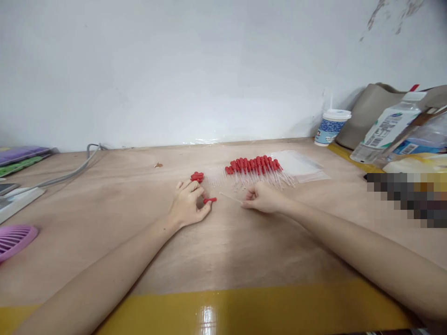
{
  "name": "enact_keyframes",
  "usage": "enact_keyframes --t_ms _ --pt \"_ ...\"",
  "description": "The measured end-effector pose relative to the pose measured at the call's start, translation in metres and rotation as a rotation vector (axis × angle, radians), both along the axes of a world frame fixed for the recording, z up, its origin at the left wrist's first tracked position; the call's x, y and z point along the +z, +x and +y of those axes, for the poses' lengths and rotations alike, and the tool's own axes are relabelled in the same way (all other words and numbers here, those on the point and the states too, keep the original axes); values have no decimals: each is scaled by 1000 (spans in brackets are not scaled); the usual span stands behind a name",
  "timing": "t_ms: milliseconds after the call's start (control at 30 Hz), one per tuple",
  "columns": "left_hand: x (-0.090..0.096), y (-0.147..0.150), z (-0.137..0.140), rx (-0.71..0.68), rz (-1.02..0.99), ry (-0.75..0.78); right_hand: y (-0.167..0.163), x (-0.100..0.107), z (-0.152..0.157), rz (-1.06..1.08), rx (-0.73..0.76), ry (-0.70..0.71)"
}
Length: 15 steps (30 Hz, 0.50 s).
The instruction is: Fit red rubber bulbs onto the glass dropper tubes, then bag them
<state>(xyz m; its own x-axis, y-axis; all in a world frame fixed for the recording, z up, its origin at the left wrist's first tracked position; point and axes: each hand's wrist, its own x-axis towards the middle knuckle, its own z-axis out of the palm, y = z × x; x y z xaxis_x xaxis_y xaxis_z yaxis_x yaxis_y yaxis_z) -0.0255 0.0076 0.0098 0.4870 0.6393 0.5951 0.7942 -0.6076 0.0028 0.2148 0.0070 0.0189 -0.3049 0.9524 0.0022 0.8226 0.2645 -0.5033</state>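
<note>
My left hand (189, 204) pinches a small red rubber dropper bulb (211, 200), its narrow end pointing right. Opposite it, the closed fingers of my right hand (260, 197) hold a thin clear dropper tube (230, 197) that slants toward the bulb. A gap separates tube and bulb. Just beyond my left hand lies a small pile of loose red bulbs (197, 177). Several bare clear tubes (215, 178) lie beside that pile, hard to make out. Behind my right hand, a row of droppers (256, 165) shows red bulbs on clear stems.
Clear plastic bags (298, 165) lie right of the droppers. A paper cup (331, 126), a plastic bottle (387, 128) and a grey bin (365, 109) crowd the back right. At the left are a grey cable (75, 172) and a pink slotted object (16, 241). Yellow tape (244, 309) covers the front edge.
</note>
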Motion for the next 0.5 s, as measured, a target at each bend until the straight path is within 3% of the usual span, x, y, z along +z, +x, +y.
enact_keyframes --t_ms 100,233,500 --pt "-2 2 0 -19 -74 -137 12 -4 2 82 9 47" --pt "-5 4 0 -37 -140 -282 0 -14 5 143 -3 153" --pt "-11 7 4 -111 -231 -308 -11 -31 -5 109 51 351"
